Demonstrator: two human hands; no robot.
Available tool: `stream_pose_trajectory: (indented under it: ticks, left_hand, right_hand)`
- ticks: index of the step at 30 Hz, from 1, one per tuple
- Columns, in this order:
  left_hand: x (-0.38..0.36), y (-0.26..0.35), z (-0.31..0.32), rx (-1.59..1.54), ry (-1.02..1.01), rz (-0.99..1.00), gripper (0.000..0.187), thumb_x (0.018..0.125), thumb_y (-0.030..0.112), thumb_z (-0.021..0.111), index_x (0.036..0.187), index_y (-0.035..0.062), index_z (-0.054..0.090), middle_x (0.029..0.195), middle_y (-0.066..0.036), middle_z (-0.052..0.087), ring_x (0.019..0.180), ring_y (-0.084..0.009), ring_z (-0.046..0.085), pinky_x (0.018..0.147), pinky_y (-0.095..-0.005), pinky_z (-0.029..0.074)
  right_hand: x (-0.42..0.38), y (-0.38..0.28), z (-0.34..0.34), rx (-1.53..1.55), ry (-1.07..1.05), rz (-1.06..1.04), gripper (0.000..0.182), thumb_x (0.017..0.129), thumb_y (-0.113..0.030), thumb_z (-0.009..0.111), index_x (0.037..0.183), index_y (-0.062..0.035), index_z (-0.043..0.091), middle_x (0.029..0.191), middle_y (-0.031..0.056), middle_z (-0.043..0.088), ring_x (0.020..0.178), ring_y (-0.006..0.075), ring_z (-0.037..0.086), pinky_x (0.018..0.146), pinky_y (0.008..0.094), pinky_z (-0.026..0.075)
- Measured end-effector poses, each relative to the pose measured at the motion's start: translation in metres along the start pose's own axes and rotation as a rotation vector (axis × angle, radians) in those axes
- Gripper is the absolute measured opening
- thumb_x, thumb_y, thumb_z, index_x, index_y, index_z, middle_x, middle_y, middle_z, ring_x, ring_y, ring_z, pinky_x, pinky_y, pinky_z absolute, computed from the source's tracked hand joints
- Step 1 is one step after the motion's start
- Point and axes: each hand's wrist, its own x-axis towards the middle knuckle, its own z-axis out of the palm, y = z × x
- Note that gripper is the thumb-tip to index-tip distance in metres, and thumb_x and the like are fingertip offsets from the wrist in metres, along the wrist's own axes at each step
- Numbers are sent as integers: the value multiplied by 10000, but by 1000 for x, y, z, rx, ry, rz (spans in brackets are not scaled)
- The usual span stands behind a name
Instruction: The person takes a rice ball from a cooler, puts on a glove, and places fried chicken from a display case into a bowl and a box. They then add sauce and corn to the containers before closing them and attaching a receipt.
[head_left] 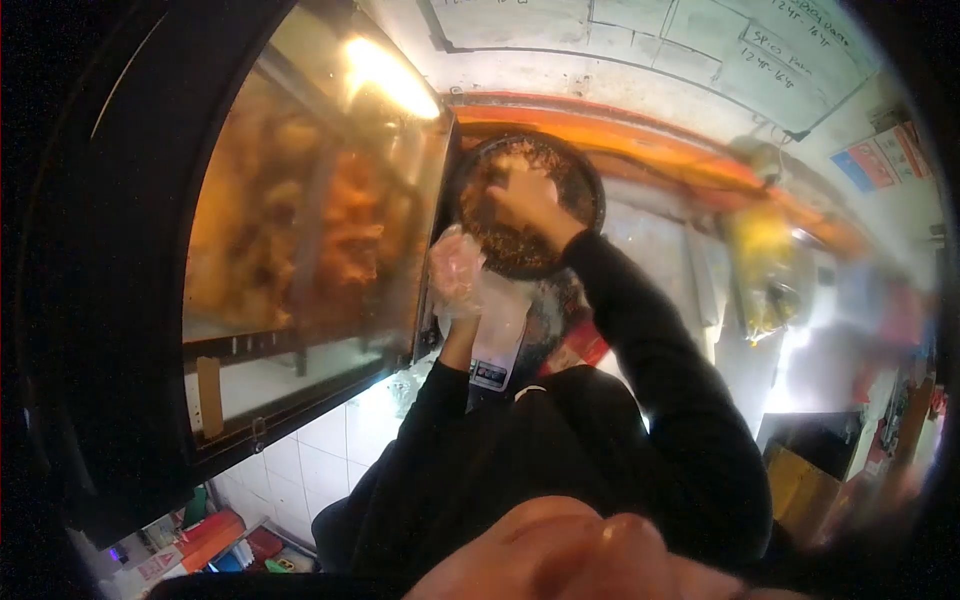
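A round black pan (598,205) holds a mass of brown, crumbly-looking food (545,150). Over it reaches my right hand (532,200), thumb apart from the fingers, with the fingertips down at a pale piece of food (515,163). My left hand (456,268), in a clear plastic glove, is raised just left of the pan with its fingers curled in. Whatever lies inside those fingers is hidden by the glove and blur. Below the left hand stands a white kitchen scale (500,345) with a dark display panel.
A lit glass food cabinet (300,200) with blurred golden-brown food stands close on the left. An orange ledge (640,150) runs behind the pan. A whiteboard (700,45) hangs on the wall. A yellow plastic bag (765,270) hangs at the right.
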Motion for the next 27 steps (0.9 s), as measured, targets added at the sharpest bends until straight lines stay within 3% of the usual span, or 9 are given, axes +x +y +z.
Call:
stream_pose_trajectory:
  ticks: [3, 4, 7, 14, 17, 19, 20, 23, 27]
  left_hand:
    - [9, 0, 3, 34, 10, 50, 301, 834, 140, 649, 1090, 18, 550, 898, -78, 581, 692, -132, 541, 549, -228, 449]
    - [13, 0, 3, 171, -21, 188, 301, 831, 132, 645, 1090, 11, 548, 895, -83, 582, 682, -137, 543, 547, -230, 455]
    - [25, 2, -1, 44, 37, 101, 300, 822, 105, 648, 1088, 7, 550, 900, -86, 589, 681, -135, 551, 545, -230, 460]
    - [75, -8, 38, 145, 54, 94, 314, 805, 66, 656, 1100, 26, 556, 963, -88, 595, 718, -120, 582, 610, -230, 507]
    - [107, -30, 37, 567, -255, -158, 442, 774, 136, 707, 1172, 47, 536, 1145, -120, 554, 904, -203, 599, 798, -316, 515]
    - [119, -11, 66, 1310, -774, 169, 774, 658, 231, 807, 1323, 102, 432, 1355, -133, 407, 1212, -305, 447, 1015, -390, 386]
    - [120, -4, 82, 1305, -765, 167, 774, 658, 231, 807, 1323, 102, 432, 1355, -133, 407, 1212, -305, 447, 1015, -390, 386]
    - [125, -11, 109, 1637, -1110, -37, 1267, 460, 297, 890, 1465, 191, 126, 1506, -114, 173, 1392, -334, 144, 1117, -439, 241]
    - [121, -20, 114, 1678, -1214, -148, 1299, 457, 318, 893, 1470, 207, 87, 1484, -160, 194, 1373, -375, 164, 1081, -473, 301]
  right_hand:
    - [16, -19, -68, -30, -386, -86, 688, 792, -668, 491, 1008, -31, 633, 874, 129, 674, 839, 294, 652, 720, 423, 510]
    - [12, -25, -86, -23, -385, -83, 688, 792, -668, 491, 1008, -31, 633, 874, 129, 674, 839, 294, 652, 720, 423, 510]
    - [-21, -32, -121, 174, -44, -72, 685, 802, -671, 471, 961, -23, 625, 852, 168, 663, 817, 314, 655, 697, 449, 512]
    - [-42, 28, -37, 86, -284, 17, 701, 777, -679, 490, 955, -16, 629, 866, 202, 658, 811, 353, 652, 702, 443, 513]
    - [-25, 43, -64, 103, -361, -83, 719, 764, -691, 494, 938, -10, 643, 811, 198, 662, 791, 359, 651, 704, 444, 513]
    - [-27, 56, -73, 59, -216, -85, 719, 768, -690, 494, 935, -5, 635, 807, 198, 661, 779, 357, 651, 693, 448, 512]
    - [-29, 62, -77, 22, -78, -85, 719, 772, -688, 495, 931, 0, 628, 804, 198, 661, 766, 356, 651, 682, 452, 511]
    - [-34, 84, -70, -103, -72, -70, 655, 775, -646, 542, 947, -15, 565, 809, 192, 660, 734, 338, 656, 635, 441, 516]
    - [-49, 118, -47, -254, 2, -144, 558, 800, -562, 579, 984, -39, 512, 800, 156, 638, 689, 327, 650, 609, 411, 525]
